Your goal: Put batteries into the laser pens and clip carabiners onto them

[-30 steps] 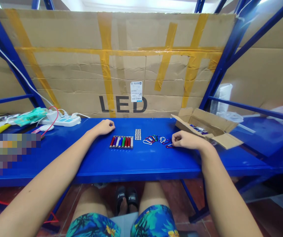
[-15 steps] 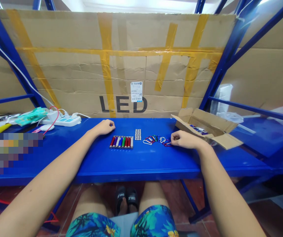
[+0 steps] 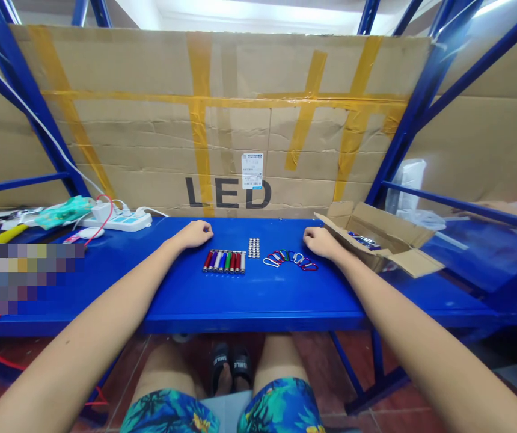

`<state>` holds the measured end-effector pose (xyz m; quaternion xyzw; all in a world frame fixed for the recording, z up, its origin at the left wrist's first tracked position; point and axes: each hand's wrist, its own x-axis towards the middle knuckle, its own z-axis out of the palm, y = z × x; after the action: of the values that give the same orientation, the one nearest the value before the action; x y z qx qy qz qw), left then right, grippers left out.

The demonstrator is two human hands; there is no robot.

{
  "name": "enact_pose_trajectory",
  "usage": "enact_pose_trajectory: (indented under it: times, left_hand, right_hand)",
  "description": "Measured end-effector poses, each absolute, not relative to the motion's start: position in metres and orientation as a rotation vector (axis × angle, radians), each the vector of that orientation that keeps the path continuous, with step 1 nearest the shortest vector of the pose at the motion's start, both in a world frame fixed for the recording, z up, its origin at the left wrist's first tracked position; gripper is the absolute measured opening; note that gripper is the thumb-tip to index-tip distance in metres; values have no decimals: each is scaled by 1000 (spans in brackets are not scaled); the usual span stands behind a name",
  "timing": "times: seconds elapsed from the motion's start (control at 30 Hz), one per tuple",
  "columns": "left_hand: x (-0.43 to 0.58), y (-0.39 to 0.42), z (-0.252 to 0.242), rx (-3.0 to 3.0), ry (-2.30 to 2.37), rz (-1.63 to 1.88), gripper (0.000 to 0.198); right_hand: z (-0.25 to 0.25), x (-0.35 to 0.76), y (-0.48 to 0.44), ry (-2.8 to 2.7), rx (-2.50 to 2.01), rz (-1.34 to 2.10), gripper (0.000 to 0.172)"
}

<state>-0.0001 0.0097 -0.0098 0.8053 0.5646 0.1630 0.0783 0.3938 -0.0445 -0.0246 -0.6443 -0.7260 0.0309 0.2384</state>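
Note:
My left hand (image 3: 198,233) rests on the blue table as a loose fist, behind and left of a row of small metal tubes that look like mini flashlights (image 3: 223,261) in red, purple, silver, blue and green. My right hand (image 3: 318,240), also curled into a fist, lies on the table behind the right end of an arc of coloured carabiners (image 3: 290,257). It does not touch them. Between the tubes and the carabiners, small round silver pieces resembling button cells (image 3: 253,248) stand in neat columns. I see nothing held in either hand.
An open cardboard box (image 3: 387,237) with small items inside stands to the right, close to my right forearm. At the back left lies a white power strip (image 3: 127,220) with cables. A large cardboard sheet (image 3: 159,144) closes off the rear, between blue posts.
My right hand has left the rightmost carabiner and moved back and slightly left. The carabiners keep their arc. My left hand stays in its place; the view has shifted slightly.

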Motion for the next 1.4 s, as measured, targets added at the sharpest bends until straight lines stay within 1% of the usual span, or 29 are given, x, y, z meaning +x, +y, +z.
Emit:
enact_pose_trajectory:
  times: [0.17,0.3,0.37,0.73,0.97,1.03,1.17,1.4]
  left_hand:
    - [0,11,-11,2371,1759,468,19]
    - [3,6,-8,2386,1767,390,27]
    - [5,3,-6,2381,1766,353,30]
    - [6,3,-4,2435,1747,282,32]
    - [7,4,-4,2434,1738,271,32]
    - [6,6,-6,2428,1750,287,30]
    - [6,8,-8,2411,1775,389,18]
    - [7,4,-7,2441,1765,331,19]
  right_hand:
    - [-25,397,-25,-1954,-1749,246,12]
    - [-24,406,-32,-1826,-1700,529,12]
    - [-24,409,-38,-1825,-1661,593,11]
    - [-20,408,-39,-2002,-1612,438,12]
    - [-22,409,-38,-1998,-1635,437,12]
    - [-22,409,-38,-2001,-1633,441,12]
    - [-21,409,-39,-1996,-1643,449,12]
    - [-17,406,-44,-2009,-1655,440,12]
